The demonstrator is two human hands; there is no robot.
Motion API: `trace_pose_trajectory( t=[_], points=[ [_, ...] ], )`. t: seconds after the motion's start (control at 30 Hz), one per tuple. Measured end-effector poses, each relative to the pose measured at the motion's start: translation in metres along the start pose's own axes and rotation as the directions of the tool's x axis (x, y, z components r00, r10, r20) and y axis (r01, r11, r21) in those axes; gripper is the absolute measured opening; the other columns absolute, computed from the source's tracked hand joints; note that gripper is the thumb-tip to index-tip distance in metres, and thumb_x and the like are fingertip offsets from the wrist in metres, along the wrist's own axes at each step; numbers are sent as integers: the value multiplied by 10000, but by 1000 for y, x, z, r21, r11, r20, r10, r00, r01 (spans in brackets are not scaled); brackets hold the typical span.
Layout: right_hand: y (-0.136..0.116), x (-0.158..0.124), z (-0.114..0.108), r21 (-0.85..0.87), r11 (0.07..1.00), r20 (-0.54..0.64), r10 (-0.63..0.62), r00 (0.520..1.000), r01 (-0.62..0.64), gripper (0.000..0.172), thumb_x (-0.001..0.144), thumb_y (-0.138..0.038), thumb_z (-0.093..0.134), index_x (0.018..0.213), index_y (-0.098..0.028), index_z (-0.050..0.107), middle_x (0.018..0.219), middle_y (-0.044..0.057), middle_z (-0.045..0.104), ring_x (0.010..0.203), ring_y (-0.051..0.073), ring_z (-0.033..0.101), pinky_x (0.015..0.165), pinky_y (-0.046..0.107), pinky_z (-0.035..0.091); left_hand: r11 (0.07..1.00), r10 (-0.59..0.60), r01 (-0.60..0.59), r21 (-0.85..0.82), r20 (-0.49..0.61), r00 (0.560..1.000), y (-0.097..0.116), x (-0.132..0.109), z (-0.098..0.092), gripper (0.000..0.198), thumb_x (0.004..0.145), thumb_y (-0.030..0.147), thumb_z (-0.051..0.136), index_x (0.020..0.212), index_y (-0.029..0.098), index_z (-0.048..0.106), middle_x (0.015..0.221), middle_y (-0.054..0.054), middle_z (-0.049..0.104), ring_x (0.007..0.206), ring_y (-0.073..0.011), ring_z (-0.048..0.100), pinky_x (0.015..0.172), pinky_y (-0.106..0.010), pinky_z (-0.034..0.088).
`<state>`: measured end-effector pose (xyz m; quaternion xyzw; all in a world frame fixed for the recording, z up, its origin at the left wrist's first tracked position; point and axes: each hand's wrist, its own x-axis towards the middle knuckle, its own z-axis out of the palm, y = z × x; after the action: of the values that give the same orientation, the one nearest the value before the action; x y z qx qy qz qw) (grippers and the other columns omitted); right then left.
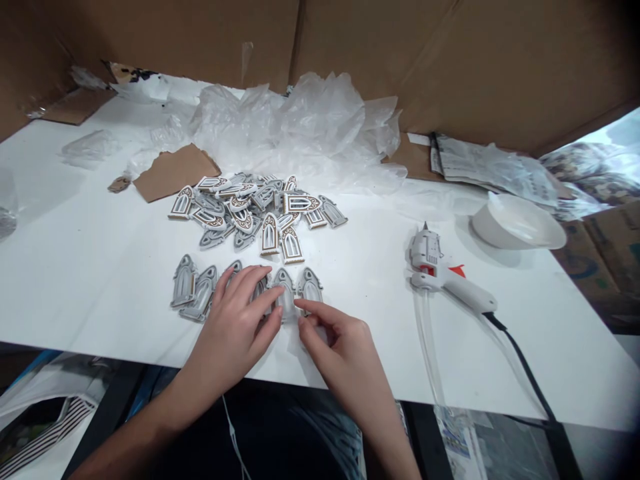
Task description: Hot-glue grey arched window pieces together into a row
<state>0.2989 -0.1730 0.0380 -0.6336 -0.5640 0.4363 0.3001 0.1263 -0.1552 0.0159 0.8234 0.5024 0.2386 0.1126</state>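
Observation:
My left hand [245,317] reaches over a row of small grey arched window-shaped pieces, its fingers spread and partly hiding the middle ones. Its fingertips rest near an arched piece [285,293]. Just right of that, my right hand [343,337] has the index finger stretched out and the thumb a little apart, both near the rightmost arched piece [311,287]; its other fingers are curled under. At the row's left end lie two more arched pieces, a leftmost one [184,280] and one overlapping it [204,293]. The row shows plain grey backs.
Behind the row is a pile of similar window pieces [270,233], some with white-and-brown fronts. A white glue gun [465,290] with a clear glue stick lies right, its black cord trailing off the table. Crumpled plastic [320,127], torn cardboard [175,173] and a white bowl [520,227] sit farther back.

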Motion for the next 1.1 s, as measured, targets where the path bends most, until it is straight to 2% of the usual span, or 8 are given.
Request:
trace_pose_trajectory(
  t=[0.23, 0.53, 0.77, 0.97, 1.1],
  points=[
    [0, 2, 0, -35, 999, 3, 8, 1000, -8, 327, 859, -255, 512, 1074, -157, 738, 760, 29, 717, 616, 145, 576, 611, 267, 465, 1000, -10, 10, 17, -32, 999, -1, -5, -9, 228, 894, 204, 579, 1103, 178, 665, 1195, -109, 583, 1179, -269, 523, 1109, -541, 302],
    [6, 1, -2, 6, 1000, 25, 19, 1000, -19, 332, 875, -299, 526, 1091, -155, 733, 818, 51, 741, 666, 168, 620, 625, 283, 493, 999, 42, -42, -2, -77, 996, 3, -9, -5, 152, 862, 257, 676, 994, 184, 695, 1188, -100, 608, 1166, -277, 540, 1088, -550, 338],
    [9, -4, -9, 25, 1000, -4, 4, 1000, -4, 318, 880, -293, 531, 1080, -167, 743, 784, 40, 734, 641, 159, 609, 622, 286, 489, 999, 51, -51, 4, -99, 994, 8, -13, -5, 211, 875, 245, 665, 1077, 184, 669, 1212, -114, 600, 1168, -279, 538, 1074, -566, 353],
    [8, -8, -16, 95, 995, -79, 43, 996, -36, 336, 876, -366, 575, 1114, -191, 733, 791, 44, 704, 703, 176, 611, 675, 317, 506, 998, 59, -59, 18, -31, 998, 11, -12, -5, 202, 893, 240, 628, 1078, 186, 688, 1255, -131, 572, 1193, -301, 506, 1066, -573, 359],
    [6, -6, -14, 110, 994, -84, 24, 996, -15, 333, 883, -380, 572, 1110, -198, 732, 746, 35, 683, 697, 177, 606, 689, 316, 504, 998, 59, -59, -6, -37, 998, 11, -11, -8, 236, 905, 230, 600, 1124, 172, 666, 1266, -136, 562, 1202, -297, 495, 1077, -560, 352]
  ],
)
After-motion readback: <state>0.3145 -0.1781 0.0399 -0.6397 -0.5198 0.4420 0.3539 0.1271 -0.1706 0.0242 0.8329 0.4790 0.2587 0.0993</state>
